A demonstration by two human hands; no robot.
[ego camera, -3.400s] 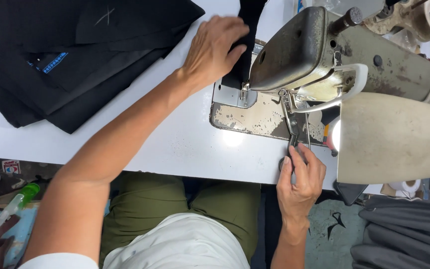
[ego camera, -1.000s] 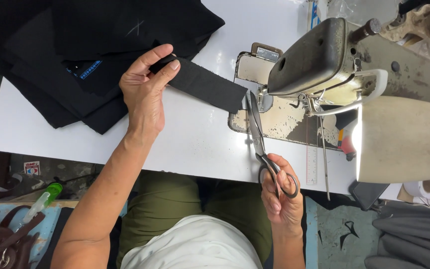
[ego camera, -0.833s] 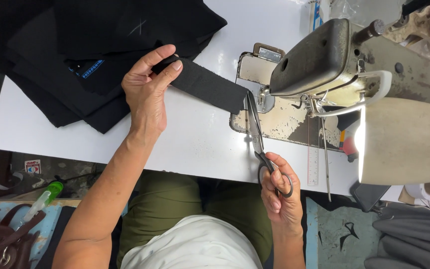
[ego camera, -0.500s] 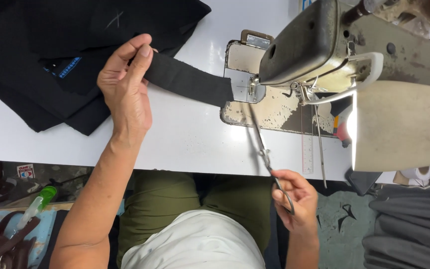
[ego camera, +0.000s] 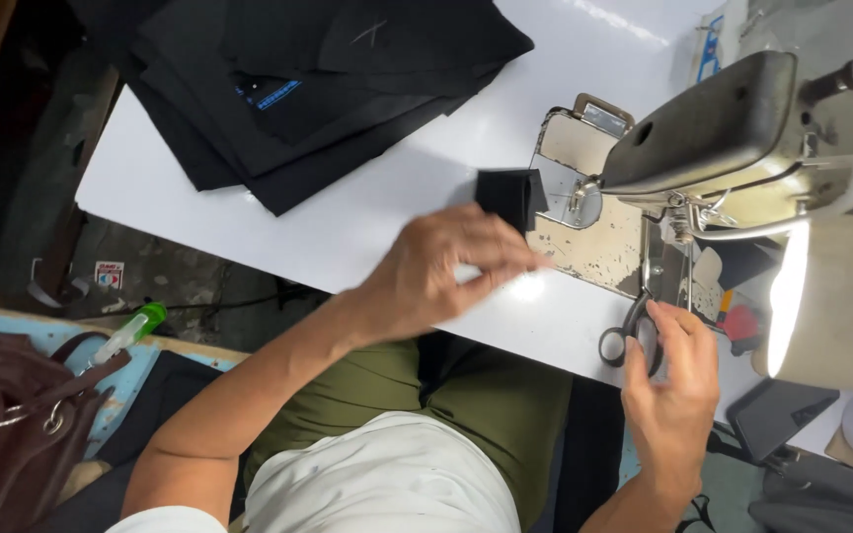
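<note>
L hand (ego camera: 441, 271) over white tabletop (ego camera: 348, 217), fingers at a small folded black fabric piece (ego camera: 508, 194) just beside sewing machine (ego camera: 733, 148) plate; motion blur, grip unclear. R hand (ego camera: 673, 380) at tabletop's near edge, fingers open, touching scissors (ego camera: 634, 331) lying by the machine base. Stack of black fabric (ego camera: 308, 89) at far left, well apart. Brown bag (ego camera: 12, 424) lower left.
</note>
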